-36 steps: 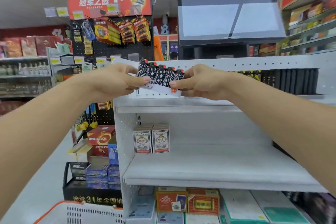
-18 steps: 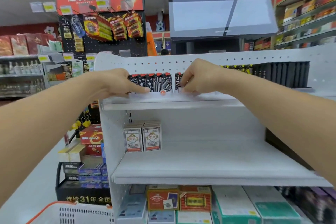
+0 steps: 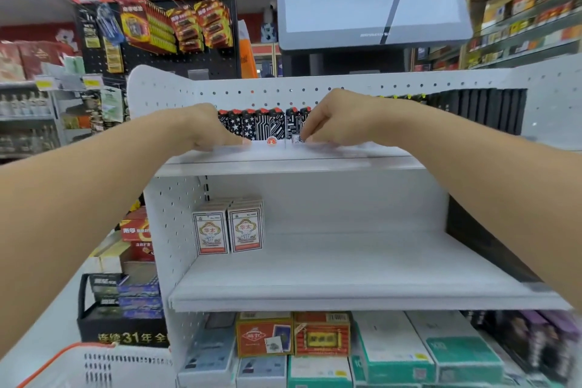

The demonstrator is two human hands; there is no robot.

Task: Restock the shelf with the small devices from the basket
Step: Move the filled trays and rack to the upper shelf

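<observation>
A row of small devices (image 3: pixel 261 126), black-and-white patterned with red tops, stands in a clear tray on the white top shelf (image 3: pixel 283 164). My left hand (image 3: pixel 204 129) grips the tray's left end with curled fingers. At the right end, my right hand (image 3: pixel 337 120) pinches the tray, fingertips down at its front edge. The white basket with an orange rim (image 3: pixel 104 362) shows at the bottom left; what it holds is out of sight.
Dark slim packs (image 3: pixel 485 110) line the top shelf to the right of my hands. Two card boxes (image 3: pixel 228 230) stand at the left of the middle shelf (image 3: pixel 346 277). Boxed goods fill the bottom shelf. A checkout screen (image 3: pixel 371 3) rises behind.
The tray of devices, held in the air a second ago, has come down onto the top shelf and been pushed back. Both hands stayed at its ends.
</observation>
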